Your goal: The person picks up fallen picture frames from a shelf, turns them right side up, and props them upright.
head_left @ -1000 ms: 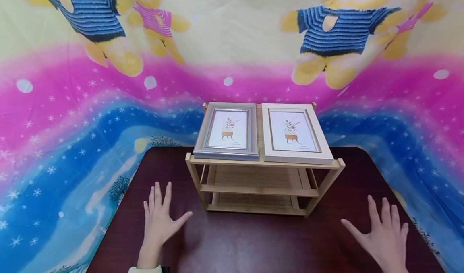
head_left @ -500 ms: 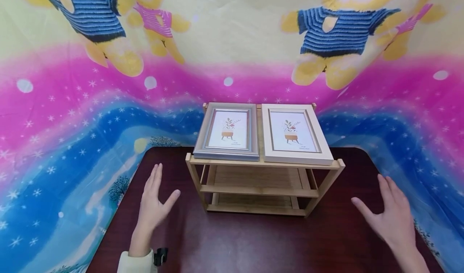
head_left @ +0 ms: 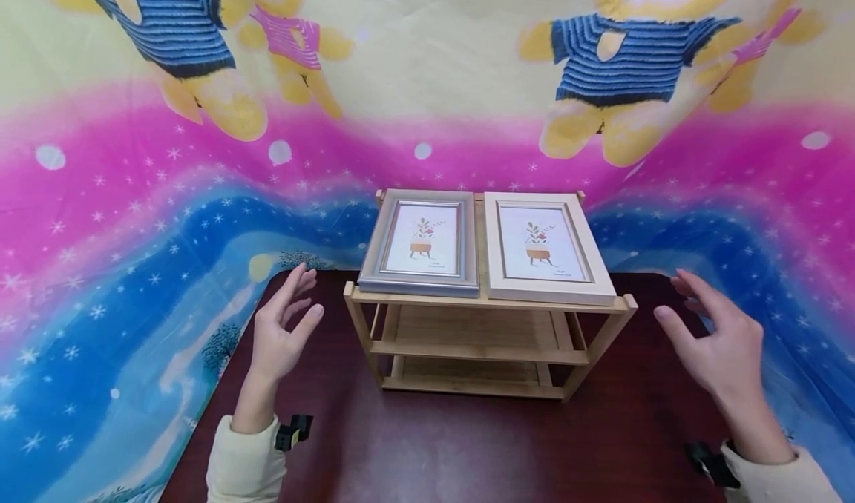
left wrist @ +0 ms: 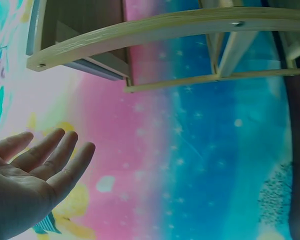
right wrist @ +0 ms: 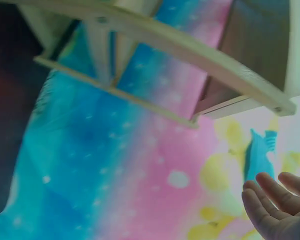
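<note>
A wooden rack (head_left: 481,352) with slatted tiers stands mid-table. On its top lie two picture frames side by side, a silver-grey picture frame (head_left: 377,264) on the left and a white picture frame (head_left: 493,249) on the right. Each holds a print of a potted plant. My left hand (head_left: 279,340) hovers left of the rack, fingers loosely bent and thumb apart. To the rack's right, my right hand (head_left: 721,343) is raised the same way. Both hands are apart from the rack and hold nothing. In each wrist view, the hand's fingers point toward the rack's side rails (left wrist: 155,31).
The rack rests on a dark red-brown table (head_left: 461,451). Behind and beside the table hangs a colourful cloth (head_left: 427,80) printed with bears and snowflakes. Dark straps with small devices (head_left: 294,432) sit at both wrists, by the pale sleeves.
Both hands have risen and moved forward along the rack's two sides. Their spread fingers have come closer together and bent. The rack and picture frames have stayed in place.
</note>
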`<state>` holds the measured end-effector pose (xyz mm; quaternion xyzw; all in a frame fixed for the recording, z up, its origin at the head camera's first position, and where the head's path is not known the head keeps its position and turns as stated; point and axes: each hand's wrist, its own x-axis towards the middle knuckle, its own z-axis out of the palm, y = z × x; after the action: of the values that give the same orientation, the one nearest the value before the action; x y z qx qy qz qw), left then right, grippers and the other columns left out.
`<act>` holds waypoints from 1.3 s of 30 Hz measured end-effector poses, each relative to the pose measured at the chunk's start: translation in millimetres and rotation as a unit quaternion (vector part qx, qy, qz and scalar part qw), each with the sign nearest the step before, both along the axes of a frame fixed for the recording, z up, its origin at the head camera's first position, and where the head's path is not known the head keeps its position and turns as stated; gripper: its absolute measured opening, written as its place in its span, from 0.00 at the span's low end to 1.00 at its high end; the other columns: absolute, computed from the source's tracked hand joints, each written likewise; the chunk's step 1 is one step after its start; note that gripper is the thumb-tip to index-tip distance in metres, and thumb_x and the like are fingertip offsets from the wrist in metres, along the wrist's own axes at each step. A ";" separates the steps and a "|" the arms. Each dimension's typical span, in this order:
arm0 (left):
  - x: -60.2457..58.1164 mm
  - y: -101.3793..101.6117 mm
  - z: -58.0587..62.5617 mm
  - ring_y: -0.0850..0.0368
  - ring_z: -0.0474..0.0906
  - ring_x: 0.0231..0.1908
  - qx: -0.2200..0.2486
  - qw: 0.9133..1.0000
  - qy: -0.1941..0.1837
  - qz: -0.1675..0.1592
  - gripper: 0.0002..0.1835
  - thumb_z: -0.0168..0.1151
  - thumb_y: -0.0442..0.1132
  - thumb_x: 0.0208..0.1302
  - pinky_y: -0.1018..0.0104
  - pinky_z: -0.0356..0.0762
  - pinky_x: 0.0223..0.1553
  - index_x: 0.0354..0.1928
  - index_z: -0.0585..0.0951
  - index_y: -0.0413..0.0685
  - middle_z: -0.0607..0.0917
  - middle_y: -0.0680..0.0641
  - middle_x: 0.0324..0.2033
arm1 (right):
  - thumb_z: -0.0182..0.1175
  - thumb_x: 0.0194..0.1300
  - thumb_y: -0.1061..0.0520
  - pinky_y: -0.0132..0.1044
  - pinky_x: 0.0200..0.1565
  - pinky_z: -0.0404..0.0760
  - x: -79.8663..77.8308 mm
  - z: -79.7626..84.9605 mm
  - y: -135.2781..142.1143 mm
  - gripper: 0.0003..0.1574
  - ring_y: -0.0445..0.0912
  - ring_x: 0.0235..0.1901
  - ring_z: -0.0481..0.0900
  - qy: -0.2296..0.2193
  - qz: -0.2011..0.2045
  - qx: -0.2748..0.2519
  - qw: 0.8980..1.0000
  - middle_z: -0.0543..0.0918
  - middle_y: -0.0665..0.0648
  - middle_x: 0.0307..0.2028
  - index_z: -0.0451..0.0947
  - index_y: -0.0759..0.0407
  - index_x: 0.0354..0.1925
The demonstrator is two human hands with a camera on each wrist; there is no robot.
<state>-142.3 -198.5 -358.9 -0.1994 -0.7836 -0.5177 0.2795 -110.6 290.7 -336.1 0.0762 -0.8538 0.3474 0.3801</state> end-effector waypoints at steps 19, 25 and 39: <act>-39.4 16.1 52.1 0.69 0.77 0.39 0.036 0.994 -0.096 -0.041 0.22 0.55 0.33 0.63 0.75 0.75 0.39 0.58 0.70 0.35 0.78 0.33 0.45 | 0.57 0.62 0.47 0.21 0.33 0.75 -52.0 73.7 -53.5 0.28 0.31 0.30 0.79 -0.214 0.099 -0.065 0.970 0.81 0.45 0.35 0.73 0.62 0.56; -49.8 22.2 63.8 0.64 0.77 0.39 0.000 0.991 -0.120 -0.053 0.22 0.56 0.35 0.63 0.73 0.76 0.37 0.59 0.70 0.37 0.79 0.35 0.45 | 0.55 0.64 0.47 0.27 0.35 0.78 -68.1 86.3 -69.3 0.32 0.38 0.32 0.81 -0.273 0.170 -0.077 0.944 0.78 0.67 0.46 0.68 0.67 0.59; -81.4 34.9 74.5 0.51 0.76 0.42 -0.104 0.967 -0.234 -0.010 0.27 0.55 0.49 0.63 0.59 0.76 0.39 0.61 0.70 0.44 0.79 0.41 0.46 | 0.53 0.65 0.52 0.38 0.42 0.79 -101.2 100.9 -101.2 0.33 0.48 0.36 0.82 -0.418 0.279 -0.159 0.849 0.76 0.68 0.47 0.62 0.73 0.60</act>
<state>-223.6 -163.6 -284.4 -0.1079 -0.8747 -0.4685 0.0611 -211.8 189.5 -235.1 0.0970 -0.8077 0.5692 -0.1192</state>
